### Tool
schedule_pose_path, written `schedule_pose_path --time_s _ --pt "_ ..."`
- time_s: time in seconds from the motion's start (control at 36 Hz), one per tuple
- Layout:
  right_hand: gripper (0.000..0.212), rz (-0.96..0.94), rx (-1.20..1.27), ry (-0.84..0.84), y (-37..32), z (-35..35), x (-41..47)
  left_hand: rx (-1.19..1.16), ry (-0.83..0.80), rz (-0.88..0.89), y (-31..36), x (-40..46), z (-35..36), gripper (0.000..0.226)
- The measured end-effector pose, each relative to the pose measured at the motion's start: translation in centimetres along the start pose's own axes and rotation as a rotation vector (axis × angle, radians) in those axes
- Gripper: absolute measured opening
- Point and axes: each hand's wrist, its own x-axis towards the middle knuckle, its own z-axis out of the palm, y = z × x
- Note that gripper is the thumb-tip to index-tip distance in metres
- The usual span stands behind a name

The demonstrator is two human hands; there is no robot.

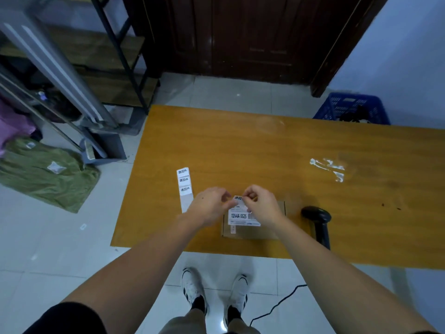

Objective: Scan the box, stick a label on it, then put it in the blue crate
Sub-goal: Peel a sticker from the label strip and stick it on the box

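A flat brown cardboard box (252, 231) lies near the front edge of the orange table (265, 145), with a white shipping label reading 12V4A-5525 on top. My left hand (209, 206) and my right hand (261, 204) meet just above the box's far edge. Both pinch a small white label (238, 199) with black print, held over the box's top. A strip of the same labels (185, 186) lies on the table left of my left hand. The blue crate (354, 110) stands on the floor beyond the table's far right edge.
A black handheld scanner (317, 221) lies right of the box, its cable trailing to the floor. White tape scraps (330, 166) stick to the table at the right. A metal shelf rack (72, 80) and green cloth (45, 172) sit left; a dark wooden door (252, 37) is behind.
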Motion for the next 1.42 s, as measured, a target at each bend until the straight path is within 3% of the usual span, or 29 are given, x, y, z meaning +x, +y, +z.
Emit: schedule_pose_path --time_s 0.14,0.44,0.78,1.08,1.42 --pt "0.004 0.008 0.039 0.037 1.9 -2.0 -1.2 -0.024 0.011 0.013 3.4 0.5 2.1 0.019" --pt "0.008 0.305 0.524 0.135 8.4 -5.8 -2.9 -0.163 -0.095 -0.035 8.9 2.0 7.4 0.014" --pt "0.008 0.216 0.225 0.198 10.1 -5.4 -1.1 0.101 -0.087 -0.129 10.8 4.6 8.7 0.028" --pt "0.02 0.209 0.096 0.189 11.5 -5.2 1.0 0.209 -0.095 -0.201 10.7 6.4 10.1 0.032" --pt "0.017 0.144 -0.024 0.159 11.7 -5.0 1.6 0.312 -0.115 -0.197 10.9 7.3 10.2 0.039"
